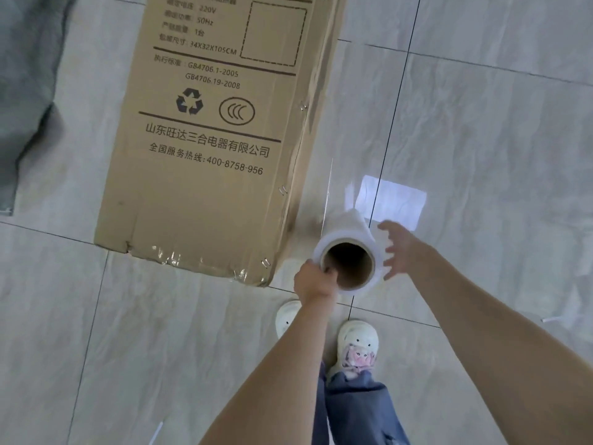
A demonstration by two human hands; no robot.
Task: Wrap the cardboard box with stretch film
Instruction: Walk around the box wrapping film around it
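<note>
One face of the cardboard box [205, 130] shows almost entirely bare: printed text and symbols read clearly through nothing but air. The box stands on the tiled floor [481, 123], left of centre and far from the person's feet. A sheet of clear film [324, 149] appears to run along the box's right side and down to the roll [348, 256], so wrapping seems to have begun on that side; whether any full turn is complete cannot be told. Some shiny material, tape or film, shows at the near bottom edge.

The roll is held upright just beside the box's near right corner. The left hand [316, 281] grips the rim of the cardboard core, fingers hooked inside. The right hand [398, 248] sits just right of the roll with fingers spread apart and holding nothing; contact with the roll is uncertain.

Judgement: early stage. Most of the wrapping, the visible face included, remains to be done.
</note>
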